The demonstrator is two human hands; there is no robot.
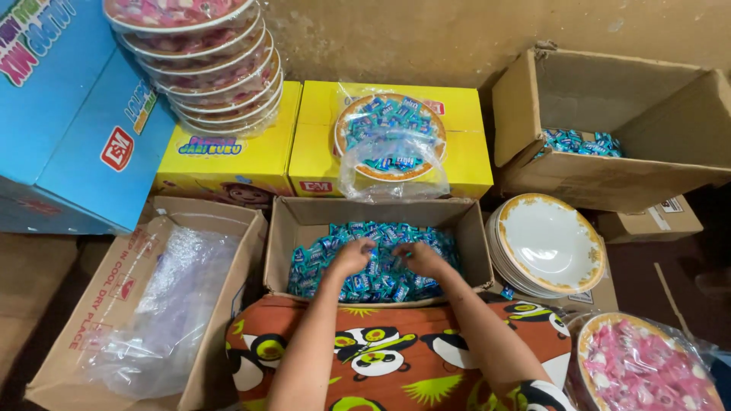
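Cardboard boxes crowd the floor below a bare tan wall, and in the nearest open box [304, 228] both hands rest on blue-wrapped candies [381, 278]: the left hand [352, 256] and right hand [421, 259] each have the grip curled down into the pile, though whether either pinches a candy cannot be told. Right of it stands a stack of white plates [548, 243]; left lies a box with clear plastic bags [164, 304]; beyond sits a bagged plate of blue candies [390, 137] on yellow cartons [228, 148].
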